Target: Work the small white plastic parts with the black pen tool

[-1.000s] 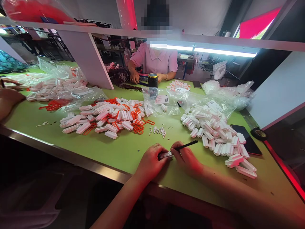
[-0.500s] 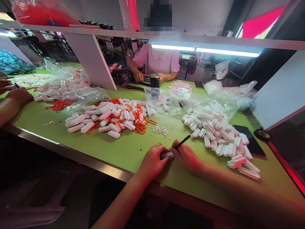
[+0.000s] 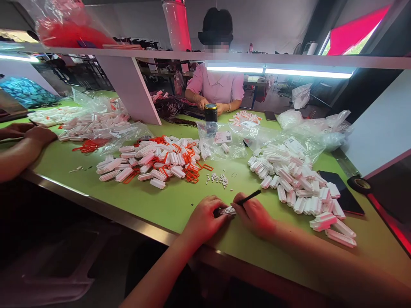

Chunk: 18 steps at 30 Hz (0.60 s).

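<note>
My left hand (image 3: 204,219) is closed around a white plastic connector housing (image 3: 227,210) with rows of small holes, held low over the table's front part. Pinched in my right hand (image 3: 257,219) is a thin black pen-like tool (image 3: 252,197). Its upper end points up and right; its lower end is hidden by my fingers, close to the housing. Just beyond my hands lies a scatter of tiny white plugs (image 3: 220,179). A heap of white connector housings (image 3: 287,177) spreads beyond my right hand. Farther left, more housings (image 3: 158,174) lie mixed with orange frame-like clips (image 3: 192,173).
Clear plastic bags (image 3: 236,149) with labels lie behind the heaps. At right are a dark flat tablet-like object (image 3: 351,199) and a roll of black tape (image 3: 358,184). A dark can (image 3: 211,112) stands before a person (image 3: 218,83) opposite. A co-worker's hands (image 3: 40,133) are at left.
The whole view has shifted slightly, so the table's contents appear lower and farther right. My hands keep nearly the same hold on the connector housing and the pen-like tool.
</note>
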Tool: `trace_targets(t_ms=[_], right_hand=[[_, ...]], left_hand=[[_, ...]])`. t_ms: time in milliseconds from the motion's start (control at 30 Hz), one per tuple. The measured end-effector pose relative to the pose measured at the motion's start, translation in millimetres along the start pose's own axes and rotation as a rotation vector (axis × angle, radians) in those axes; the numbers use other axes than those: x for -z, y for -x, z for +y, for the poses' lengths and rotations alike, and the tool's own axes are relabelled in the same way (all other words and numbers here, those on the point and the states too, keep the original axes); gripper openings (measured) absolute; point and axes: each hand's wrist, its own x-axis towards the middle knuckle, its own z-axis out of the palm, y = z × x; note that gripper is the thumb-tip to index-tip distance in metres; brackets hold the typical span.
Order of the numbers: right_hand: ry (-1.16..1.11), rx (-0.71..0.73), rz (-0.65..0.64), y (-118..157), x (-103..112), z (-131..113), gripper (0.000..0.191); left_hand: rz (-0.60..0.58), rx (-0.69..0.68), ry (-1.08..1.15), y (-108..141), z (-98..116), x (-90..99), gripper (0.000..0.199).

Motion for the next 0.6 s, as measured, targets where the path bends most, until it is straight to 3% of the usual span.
trace_targets(t_ms=[167,600], right_hand=[[-0.127,-0.002,0.110,2.2,-2.9,4.8,0.017],[-0.070,-0.024,0.018,-1.1,1.2,-2.0,0.016]], left_hand=[[0.028,0.005,-0.015,1.1,-0.7,-3.3,0.004],[0.040,0.009,-0.002,2.1,0.2,-4.4,0.010]])
